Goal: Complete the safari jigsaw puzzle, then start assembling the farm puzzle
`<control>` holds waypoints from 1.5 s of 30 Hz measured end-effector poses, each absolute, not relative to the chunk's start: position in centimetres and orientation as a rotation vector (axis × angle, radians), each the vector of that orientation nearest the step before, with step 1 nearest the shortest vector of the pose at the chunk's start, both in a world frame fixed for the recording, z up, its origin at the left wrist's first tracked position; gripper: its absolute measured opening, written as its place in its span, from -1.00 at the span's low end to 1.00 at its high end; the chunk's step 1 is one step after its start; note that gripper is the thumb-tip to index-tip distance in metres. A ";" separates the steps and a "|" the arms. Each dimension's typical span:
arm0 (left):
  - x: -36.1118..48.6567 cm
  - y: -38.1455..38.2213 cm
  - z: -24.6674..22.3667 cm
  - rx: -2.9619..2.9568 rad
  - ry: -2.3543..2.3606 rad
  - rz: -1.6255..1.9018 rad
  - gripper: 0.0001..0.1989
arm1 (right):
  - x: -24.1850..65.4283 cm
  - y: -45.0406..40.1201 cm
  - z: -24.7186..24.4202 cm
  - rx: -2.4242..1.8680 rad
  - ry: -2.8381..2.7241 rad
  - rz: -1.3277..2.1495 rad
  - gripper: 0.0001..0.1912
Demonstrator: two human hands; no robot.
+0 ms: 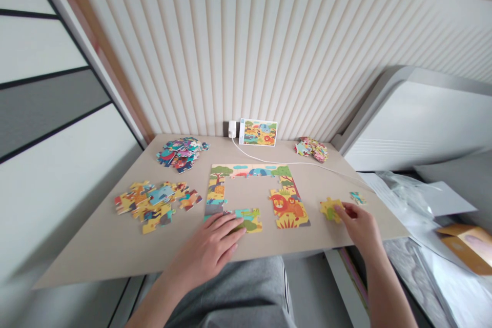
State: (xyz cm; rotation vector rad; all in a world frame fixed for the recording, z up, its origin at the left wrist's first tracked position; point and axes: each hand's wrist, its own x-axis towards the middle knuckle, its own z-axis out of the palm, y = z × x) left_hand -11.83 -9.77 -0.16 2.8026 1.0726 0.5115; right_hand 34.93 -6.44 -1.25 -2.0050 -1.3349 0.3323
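Grey trousers (230, 292) fill the bottom of the view. Left hand (207, 241) lies flat and open, fingers resting on a green puzzle piece (249, 223) at the lower edge of the part-built puzzle (249, 170). Right hand (357, 226) has its fingertips on a yellow piece (329, 210) (grip unclear, may only be touching). Small teal piece (357, 198) sits just beyond. Lion section (289, 209) lies on the puzzle's right side. Around it on the table (115, 251): left pile (151, 206), back pile (181, 154), right pile (311, 148). Picture card (258, 132) leans on the wall beside a white charger (232, 129).
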 end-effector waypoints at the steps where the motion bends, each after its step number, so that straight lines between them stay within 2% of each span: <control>1: -11.9 -9.8 -0.2 2.802 1.070 0.512 -0.55 | 34.1 -6.8 -0.6 -1.917 -1.293 0.403 -0.37; 3: -11.9 -9.7 -0.3 2.799 1.064 0.511 -0.55 | 31.8 -7.5 0.6 -1.711 -1.226 0.565 -0.39; 7: -11.9 -9.7 -0.4 2.790 1.056 0.565 -0.57 | 25.5 -9.2 2.0 -1.474 -1.221 0.841 -0.22; 14: -11.7 -9.8 0.1 2.812 1.059 0.572 -0.58 | 18.2 -10.3 -1.2 -1.476 -1.240 1.138 -0.20; 17: -11.7 -9.8 0.2 2.815 1.069 0.535 -0.58 | 17.0 -10.2 -2.0 -1.526 -1.346 1.029 -0.26; 24: -11.6 -9.8 0.0 2.803 1.070 0.567 -0.59 | 16.3 -10.6 -1.2 -1.641 -1.646 0.505 -0.47; 34: -11.6 -9.9 0.2 2.801 1.092 0.522 -0.60 | 16.7 -10.6 -0.9 -1.657 -1.734 0.429 -0.56; 45: -11.7 -9.9 0.1 2.794 1.098 0.541 -0.63 | 17.3 -10.5 -1.2 -1.717 -1.812 0.401 -0.55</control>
